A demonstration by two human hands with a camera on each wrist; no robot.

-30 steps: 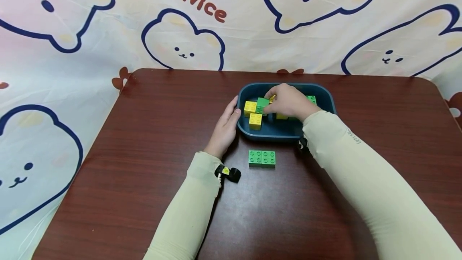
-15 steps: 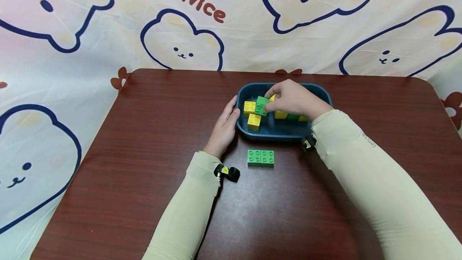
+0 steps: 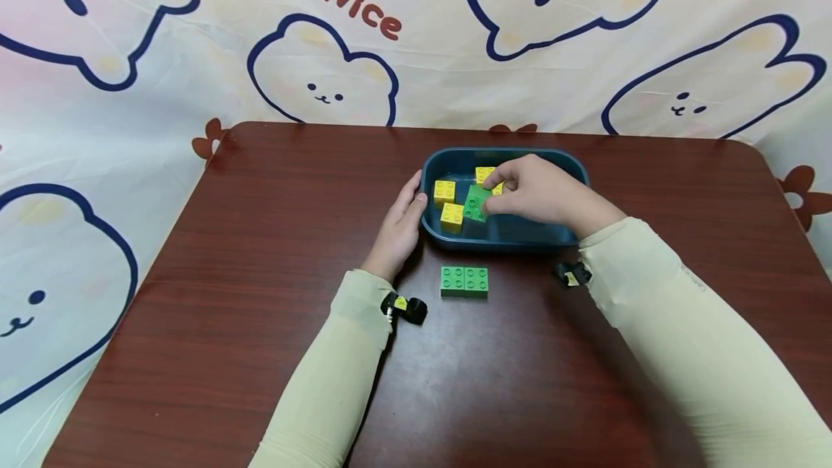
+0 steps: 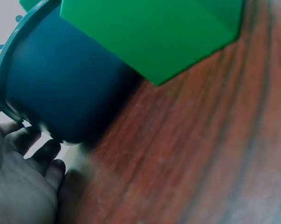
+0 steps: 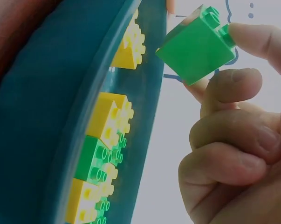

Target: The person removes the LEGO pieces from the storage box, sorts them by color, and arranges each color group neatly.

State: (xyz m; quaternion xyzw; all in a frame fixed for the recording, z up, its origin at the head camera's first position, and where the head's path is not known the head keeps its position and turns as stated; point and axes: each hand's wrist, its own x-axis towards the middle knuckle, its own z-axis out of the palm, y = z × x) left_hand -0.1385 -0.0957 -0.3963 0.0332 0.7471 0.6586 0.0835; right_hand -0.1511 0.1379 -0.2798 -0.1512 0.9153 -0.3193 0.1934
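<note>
My right hand (image 3: 542, 190) pinches a green toy building block (image 3: 477, 204) between thumb and fingers, above the dark blue tray (image 3: 507, 245). In the right wrist view the held green block (image 5: 196, 53) is tilted, studs toward the upper right, and the other fingers are curled. My left hand (image 3: 398, 230) lies against the tray's left end, fingers extended along its wall. Inside the tray are several yellow blocks (image 3: 451, 217), and in the right wrist view a green block (image 5: 87, 158) sits among them. My right hand hides part of the contents in the head view.
Two green blocks (image 3: 464, 282) stand side by side on the brown table (image 3: 260, 251), in front of the tray. One looms large as a green block (image 4: 154, 32) in the left wrist view. A cartoon-printed cloth (image 3: 455, 92) hangs behind the table.
My right hand has lifted the green block from among the others and drawn it slightly toward the near right. My left hand stays at the tray's end. The head view has shifted slightly.
</note>
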